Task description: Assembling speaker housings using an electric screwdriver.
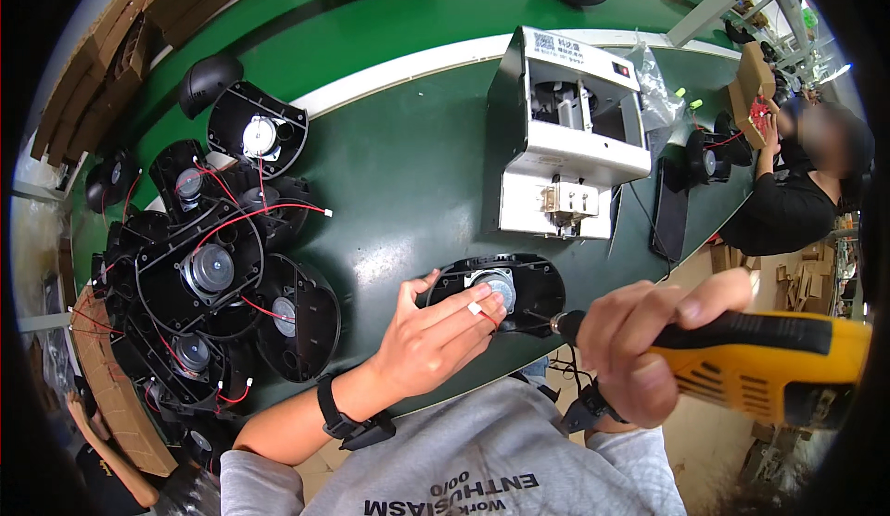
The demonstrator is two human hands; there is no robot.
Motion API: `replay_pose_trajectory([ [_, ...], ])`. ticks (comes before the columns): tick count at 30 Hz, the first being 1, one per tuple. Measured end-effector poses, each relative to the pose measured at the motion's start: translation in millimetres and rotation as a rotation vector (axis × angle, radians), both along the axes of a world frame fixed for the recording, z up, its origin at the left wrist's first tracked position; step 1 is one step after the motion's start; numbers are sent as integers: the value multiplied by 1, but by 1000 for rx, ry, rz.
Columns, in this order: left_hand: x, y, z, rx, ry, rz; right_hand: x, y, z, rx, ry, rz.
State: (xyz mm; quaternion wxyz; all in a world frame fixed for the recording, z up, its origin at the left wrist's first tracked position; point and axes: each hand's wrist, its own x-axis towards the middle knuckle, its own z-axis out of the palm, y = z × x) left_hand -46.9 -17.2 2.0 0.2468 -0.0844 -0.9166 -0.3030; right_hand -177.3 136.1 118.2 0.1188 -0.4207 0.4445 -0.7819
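Note:
A black plastic speaker housing (538, 289) lies on the green bench in front of me, its inside facing up, with a round silver speaker (501, 284) in its middle. My left hand (431, 340) holds this housing, fingers laid over the speaker and thumb at the left rim. A small white connector (475, 308) on a red wire shows by those fingers. In my right hand (630, 340) is a yellow and black power screwdriver (751, 368), gripped around its body. Its tip points left at the housing's lower right edge; whether it touches a screw cannot be made out.
Beyond the housing stands a silver screw-feeder machine (565, 136). Several black housings with speakers and red wires (209, 270) are heaped at the left. A dark flat tray (669, 208) lies right of the machine. Another person (788, 191) works at the far right, beside a cardboard box (753, 85).

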Motion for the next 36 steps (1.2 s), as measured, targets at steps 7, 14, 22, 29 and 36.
replay_pose_trajectory([
  [7, 0, 0, 2, 16, -14, 0, 1, 4, -29, -20, 27, 101],
  [14, 1, 0, 0, 57, -28, 6, 1, 8, -28, 31, 45, 56],
  [22, 0, -1, 3, 42, -44, 1, 4, 7, -14, 70, 31, -34],
  [29, 2, -2, 2, 41, -75, -11, 6, 5, -17, 33, 54, -140],
  [36, 0, -3, 2, 65, -67, -21, 5, 10, -11, 1, -11, -198],
])
